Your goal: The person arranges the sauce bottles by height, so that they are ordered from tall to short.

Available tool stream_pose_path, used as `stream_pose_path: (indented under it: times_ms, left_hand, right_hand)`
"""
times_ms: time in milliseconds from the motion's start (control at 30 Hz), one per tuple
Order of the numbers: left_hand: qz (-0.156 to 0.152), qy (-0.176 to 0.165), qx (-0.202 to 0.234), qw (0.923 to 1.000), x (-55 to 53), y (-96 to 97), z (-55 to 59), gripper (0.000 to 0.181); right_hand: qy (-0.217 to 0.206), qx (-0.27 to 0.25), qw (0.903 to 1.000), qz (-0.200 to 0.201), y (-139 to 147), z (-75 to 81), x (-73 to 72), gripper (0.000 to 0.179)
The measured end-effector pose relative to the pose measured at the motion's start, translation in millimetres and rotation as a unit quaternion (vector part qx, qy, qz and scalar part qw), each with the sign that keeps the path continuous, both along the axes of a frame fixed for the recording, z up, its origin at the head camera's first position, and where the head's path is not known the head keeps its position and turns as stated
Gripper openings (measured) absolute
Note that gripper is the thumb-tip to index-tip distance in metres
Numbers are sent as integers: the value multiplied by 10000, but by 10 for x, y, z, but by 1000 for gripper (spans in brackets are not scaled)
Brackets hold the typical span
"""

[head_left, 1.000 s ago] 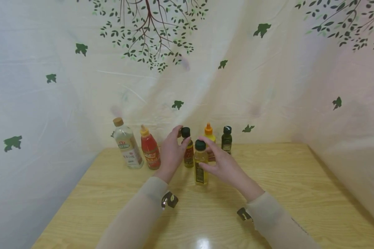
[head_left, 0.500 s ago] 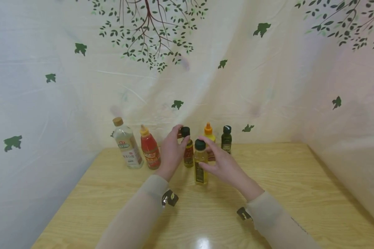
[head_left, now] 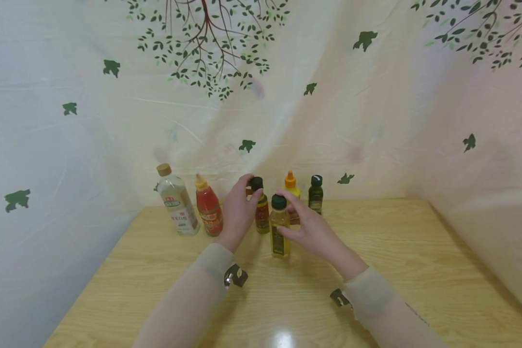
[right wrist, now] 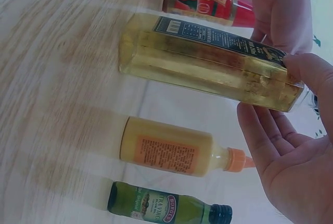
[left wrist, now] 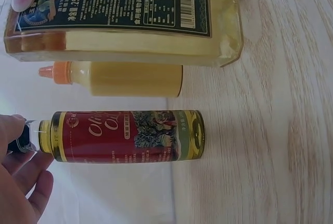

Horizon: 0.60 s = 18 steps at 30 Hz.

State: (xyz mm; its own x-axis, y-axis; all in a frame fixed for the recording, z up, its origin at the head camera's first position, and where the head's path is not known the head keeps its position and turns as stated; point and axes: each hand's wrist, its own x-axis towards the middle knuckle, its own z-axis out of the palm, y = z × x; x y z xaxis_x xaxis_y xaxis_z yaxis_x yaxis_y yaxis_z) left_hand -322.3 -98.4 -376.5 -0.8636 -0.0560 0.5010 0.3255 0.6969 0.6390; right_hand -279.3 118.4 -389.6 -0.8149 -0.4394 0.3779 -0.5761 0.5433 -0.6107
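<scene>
Two bottles are in hand, both upright, long axes near parallel and running down to the tabletop [head_left: 374, 241]. Left hand [head_left: 238, 212]: the grip pinches the black cap [head_left: 256, 183] of the red-labelled bottle [head_left: 263, 221], whose body lies directly below. Right hand [head_left: 312, 228]: the grip is closed about the upper part of the pale-yellow oil bottle [head_left: 280, 241], taken from the person's right, its body likewise extending downward. Governing relation, in my judgement: the pale-yellow oil bottle is nearer the person and slightly right of the red-labelled bottle, just beside it but apart, so each has its own nearer hand and neither reach crosses the other. Behind, the orange-tipped bottle [head_left: 292, 192] is partly masked by the right hand. Whether both bases bear on the tabletop, I cannot confirm.
</scene>
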Motion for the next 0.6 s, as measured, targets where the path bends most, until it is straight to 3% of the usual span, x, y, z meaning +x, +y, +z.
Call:
stream_pose_path:
  times_ms: [600]
  left_hand:
    - [214,-9,37,9998,100,-268,156,47]
  right_hand:
    - [90,-56,9999,0,1,-23,-2,97]
